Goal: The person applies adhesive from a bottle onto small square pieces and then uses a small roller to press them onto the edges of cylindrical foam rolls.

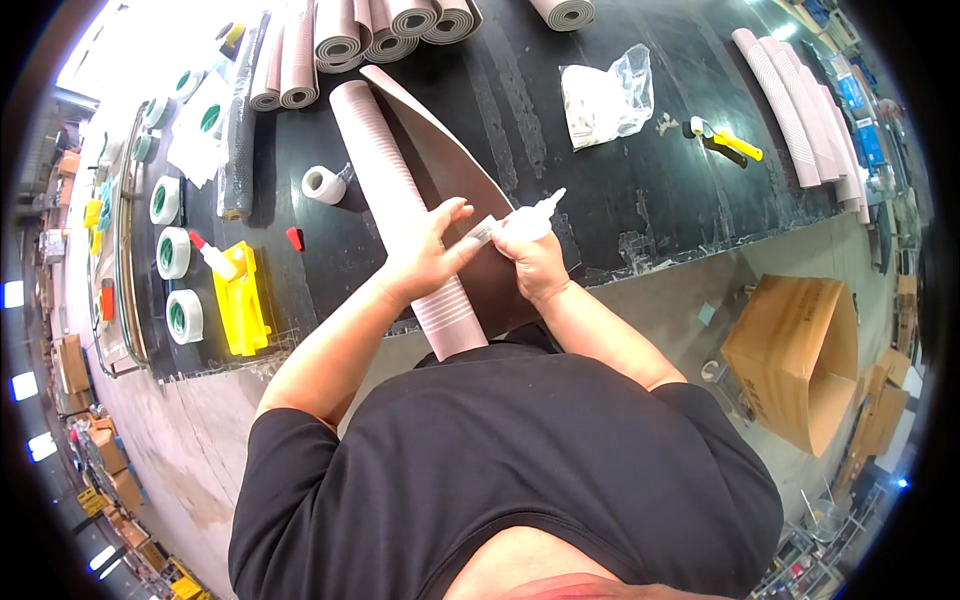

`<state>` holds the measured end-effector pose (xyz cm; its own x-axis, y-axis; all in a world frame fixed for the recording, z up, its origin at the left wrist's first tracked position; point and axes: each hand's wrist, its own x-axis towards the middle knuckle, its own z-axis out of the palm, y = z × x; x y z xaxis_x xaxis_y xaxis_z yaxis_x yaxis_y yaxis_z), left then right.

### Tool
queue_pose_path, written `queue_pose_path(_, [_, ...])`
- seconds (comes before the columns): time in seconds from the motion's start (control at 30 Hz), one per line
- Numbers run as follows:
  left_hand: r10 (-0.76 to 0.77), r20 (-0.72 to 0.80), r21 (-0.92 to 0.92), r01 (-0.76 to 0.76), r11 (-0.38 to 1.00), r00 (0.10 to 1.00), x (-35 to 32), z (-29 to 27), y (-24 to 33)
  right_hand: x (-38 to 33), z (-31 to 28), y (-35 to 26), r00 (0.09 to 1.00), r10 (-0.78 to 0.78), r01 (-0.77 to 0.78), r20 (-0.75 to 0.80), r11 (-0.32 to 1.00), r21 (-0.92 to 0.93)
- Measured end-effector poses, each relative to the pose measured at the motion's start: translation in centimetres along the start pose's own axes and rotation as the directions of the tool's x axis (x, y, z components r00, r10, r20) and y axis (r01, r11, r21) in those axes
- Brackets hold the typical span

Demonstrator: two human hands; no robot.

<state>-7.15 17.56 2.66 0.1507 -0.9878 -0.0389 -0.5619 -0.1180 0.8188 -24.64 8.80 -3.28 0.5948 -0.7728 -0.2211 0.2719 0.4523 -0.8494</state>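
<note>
A pinkish ribbed mat (400,200), partly rolled, lies slantwise at the centre of the frame, its dark brown underside (455,190) spread open to the right of the roll; its near end overhangs the bench edge (660,262) toward the person. The left hand (425,250) lies flat on the roll, fingers spread, pressing and clasping nothing; the right hand (530,255) is closed round a small white bottle (535,213), nozzle aimed up and right, over the brown flap. Left of the roll sit a white tape roll (323,184) and a red cap (295,238); further left a yellow tray (243,300) by the bench's near edge, then green-cored tape rolls (172,253) along the left rim. Rolled mats (390,30) crowd the top edge; more rolls (800,100) lie upper right. Between them is bare black bench, with a plastic bag (605,95) and a yellow-handled tool (725,140). A cardboard box (800,355) stands on the floor, lower right.
</note>
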Motion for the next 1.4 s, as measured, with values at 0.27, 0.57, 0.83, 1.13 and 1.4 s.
queue_pose_path(0.27, [-0.158,-0.138,-0.05,0.153,0.987,0.978,0.9,2.1,1.6,-0.3,-0.1,0.6,0.999,-0.021,0.024,-0.03,0.995,0.102])
queue_pose_path(0.57, [-0.016,0.04,0.304,0.003,0.953,0.999,-1.6,-1.8,-0.4,-1.4,0.1,2.5,0.966,-0.213,0.253,0.147,0.894,-0.37])
queue_pose_path(0.83, [0.294,0.217,0.27,-0.347,0.898,0.931,10.0,-5.4,-3.9,-0.6,0.0,1.1,0.96,-0.166,0.236,0.227,0.914,-0.331])
queue_pose_path(1.13, [0.03,0.298,0.116,-0.068,0.991,0.954,17.9,-5.2,-6.8,-0.5,-1.3,-0.4,0.946,0.182,-0.122,0.268,0.966,-0.227])
queue_pose_path(1.4, [-0.033,0.307,0.001,0.034,0.999,0.951,19.3,-4.4,-8.0,2.6,-1.0,-1.5,0.985,0.068,-0.065,0.16,0.998,-0.022])
